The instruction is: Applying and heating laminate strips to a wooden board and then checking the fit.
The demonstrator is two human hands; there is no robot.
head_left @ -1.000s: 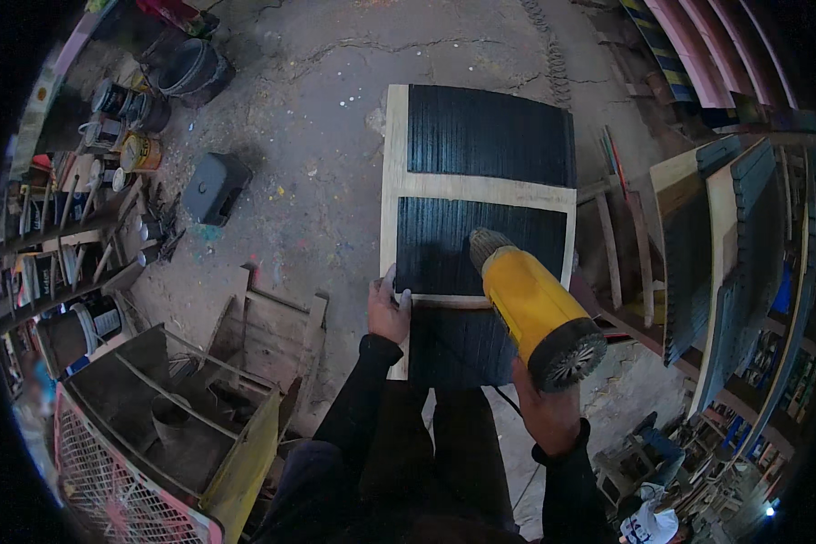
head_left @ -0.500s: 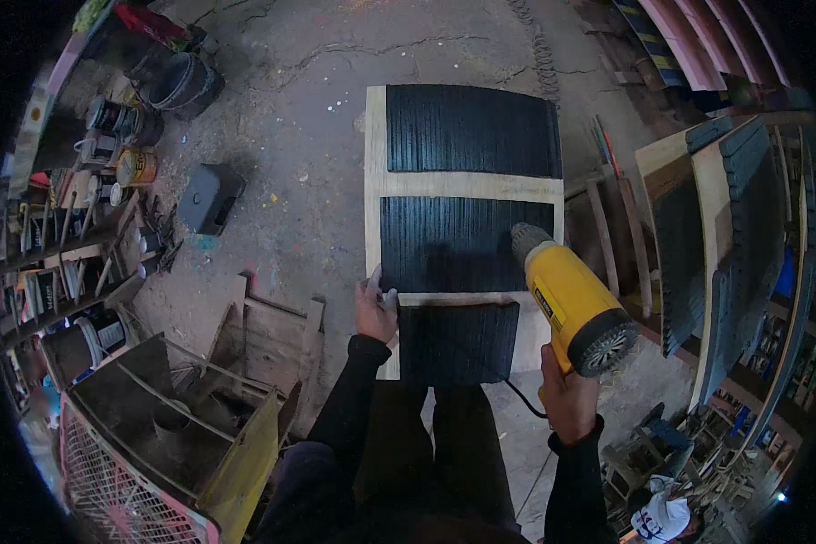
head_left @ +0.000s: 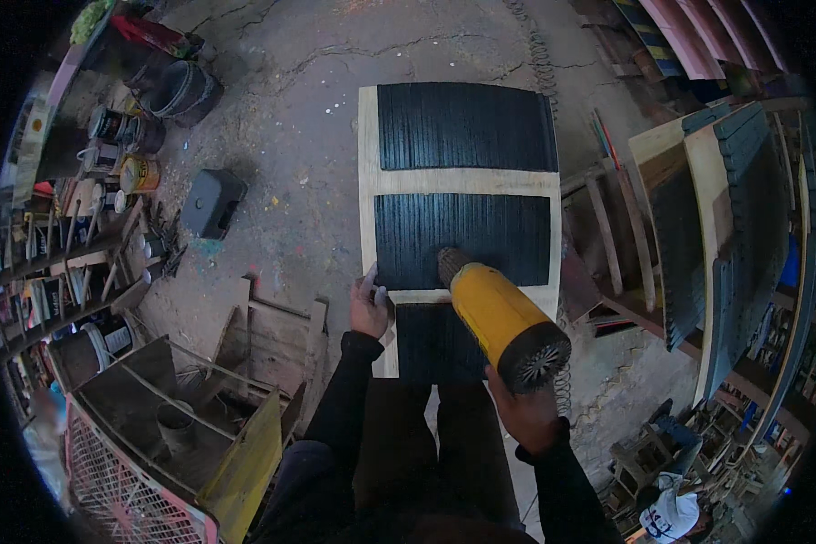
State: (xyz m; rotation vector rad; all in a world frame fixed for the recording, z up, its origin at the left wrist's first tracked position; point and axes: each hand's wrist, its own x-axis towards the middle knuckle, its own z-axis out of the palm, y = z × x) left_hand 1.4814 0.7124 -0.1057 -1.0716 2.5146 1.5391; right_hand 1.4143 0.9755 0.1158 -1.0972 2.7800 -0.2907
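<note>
My right hand [head_left: 526, 419] is closed around the grip of a yellow and black heat gun [head_left: 506, 317]. The gun's grey nozzle points away from me, over the lower part of the middle black ribbed section [head_left: 462, 231]. That section belongs to a pale wooden panel [head_left: 462, 181], which also carries a far black section [head_left: 467, 127] and a near one [head_left: 435, 349], partly hidden by the gun. At the panel's left edge, my left hand [head_left: 369, 310] grips the wood, its fingers partly hidden.
A grey plastic box [head_left: 214, 203] lies on the floor at left. Paint cans and a dark bucket [head_left: 183, 93] stand beyond it. A wooden frame [head_left: 286, 335] is near left. Boards [head_left: 725, 190] lean at right. Another person in a white cap [head_left: 669, 519] is at lower right.
The heat gun and my right hand have moved left, bringing the nozzle from the middle section's right side toward its lower middle. My left hand still holds the panel edge.
</note>
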